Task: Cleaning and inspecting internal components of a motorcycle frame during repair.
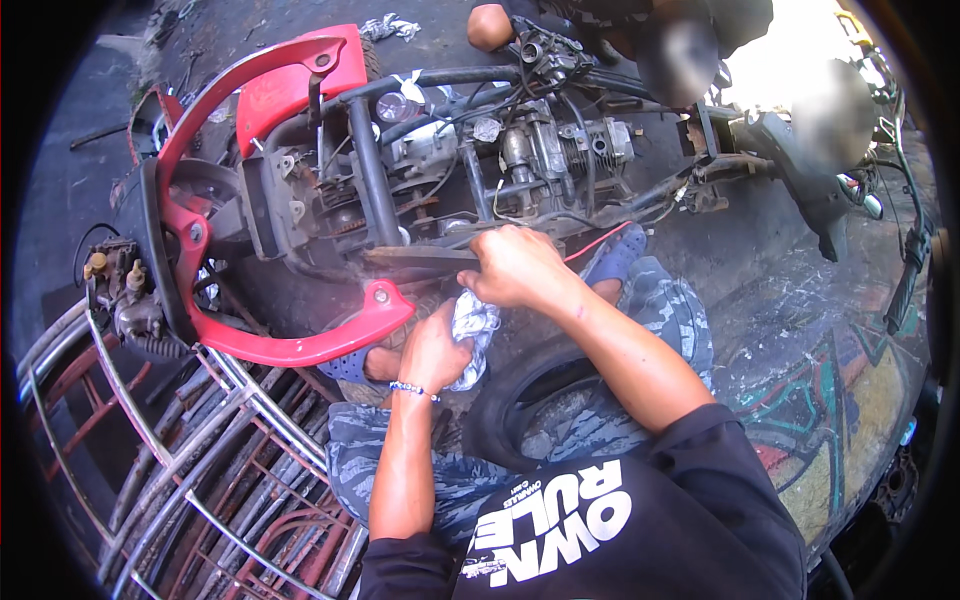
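A crumpled white and grey rag (pixel 474 338) is bunched in my left hand (pixel 432 352), whose fingers close around it. Just above and to the right, my right hand (pixel 515 266) is closed, knuckles up, beside the lower rail of a stripped motorcycle frame (pixel 372 175). Its thumb comes close to the top of the rag; what its curled fingers hold, if anything, is hidden. The exposed engine (pixel 540 150) sits in the frame beyond my hands. A red curved grab rail (pixel 290 350) reaches in from the left, its end near my left wrist.
A black tyre (pixel 490 410) lies between my legs. At lower left stands a metal grille (pixel 235 400) over several rods. A carburetor (pixel 135 305) rests beside the red rail. Another person (pixel 600 20) is across the frame. Handlebar parts (pixel 910 260) stand at right.
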`<act>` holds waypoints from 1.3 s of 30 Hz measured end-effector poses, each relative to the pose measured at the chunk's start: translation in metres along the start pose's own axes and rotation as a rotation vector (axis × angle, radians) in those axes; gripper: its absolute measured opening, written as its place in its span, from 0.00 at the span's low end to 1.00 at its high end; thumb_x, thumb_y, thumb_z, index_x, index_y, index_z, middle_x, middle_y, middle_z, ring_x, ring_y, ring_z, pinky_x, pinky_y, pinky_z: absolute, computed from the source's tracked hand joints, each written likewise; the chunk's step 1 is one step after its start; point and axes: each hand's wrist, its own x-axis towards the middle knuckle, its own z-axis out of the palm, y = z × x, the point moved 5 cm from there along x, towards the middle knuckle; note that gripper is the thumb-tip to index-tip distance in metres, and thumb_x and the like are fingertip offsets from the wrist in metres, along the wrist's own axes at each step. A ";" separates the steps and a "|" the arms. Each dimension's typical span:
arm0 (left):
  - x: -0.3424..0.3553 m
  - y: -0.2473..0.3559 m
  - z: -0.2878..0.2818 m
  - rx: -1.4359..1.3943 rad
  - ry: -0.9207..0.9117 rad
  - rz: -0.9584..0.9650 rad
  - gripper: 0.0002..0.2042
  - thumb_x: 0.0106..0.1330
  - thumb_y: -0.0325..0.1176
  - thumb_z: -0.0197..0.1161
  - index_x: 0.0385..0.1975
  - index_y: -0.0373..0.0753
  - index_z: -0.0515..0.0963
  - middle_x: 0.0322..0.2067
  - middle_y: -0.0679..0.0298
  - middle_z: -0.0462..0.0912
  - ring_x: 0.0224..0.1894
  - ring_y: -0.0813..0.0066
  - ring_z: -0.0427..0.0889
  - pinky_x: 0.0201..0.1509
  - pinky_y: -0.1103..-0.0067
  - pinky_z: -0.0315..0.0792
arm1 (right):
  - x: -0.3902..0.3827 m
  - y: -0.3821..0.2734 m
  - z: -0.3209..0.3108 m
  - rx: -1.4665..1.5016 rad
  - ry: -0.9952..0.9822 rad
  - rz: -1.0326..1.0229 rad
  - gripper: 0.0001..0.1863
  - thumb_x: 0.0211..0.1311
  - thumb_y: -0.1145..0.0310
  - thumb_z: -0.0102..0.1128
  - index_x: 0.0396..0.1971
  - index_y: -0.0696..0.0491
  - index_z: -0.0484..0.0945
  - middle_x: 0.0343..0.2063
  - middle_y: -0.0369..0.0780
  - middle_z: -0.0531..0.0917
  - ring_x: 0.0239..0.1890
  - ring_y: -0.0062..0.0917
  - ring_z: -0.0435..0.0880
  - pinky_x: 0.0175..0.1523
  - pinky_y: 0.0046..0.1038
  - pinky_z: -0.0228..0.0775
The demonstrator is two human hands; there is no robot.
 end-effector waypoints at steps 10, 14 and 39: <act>0.001 0.005 0.001 -0.005 -0.002 0.003 0.24 0.48 0.31 0.61 0.48 0.34 0.71 0.35 0.40 0.78 0.41 0.42 0.77 0.45 0.60 0.72 | -0.001 0.004 -0.001 0.000 0.009 -0.003 0.17 0.48 0.57 0.63 0.25 0.59 0.80 0.25 0.52 0.81 0.35 0.46 0.82 0.43 0.42 0.73; 0.000 0.004 -0.002 -0.002 0.007 0.001 0.24 0.48 0.31 0.61 0.49 0.34 0.71 0.35 0.39 0.78 0.41 0.42 0.77 0.44 0.60 0.72 | 0.003 0.003 0.001 -0.003 -0.008 0.008 0.17 0.48 0.57 0.63 0.27 0.59 0.80 0.26 0.51 0.82 0.36 0.45 0.82 0.44 0.42 0.72; -0.009 0.000 -0.002 0.004 0.038 -0.021 0.18 0.47 0.29 0.60 0.41 0.34 0.72 0.29 0.46 0.80 0.35 0.47 0.79 0.39 0.59 0.72 | 0.011 0.023 -0.037 0.167 0.337 0.033 0.18 0.54 0.58 0.64 0.26 0.61 0.78 0.16 0.48 0.77 0.18 0.30 0.75 0.29 0.31 0.66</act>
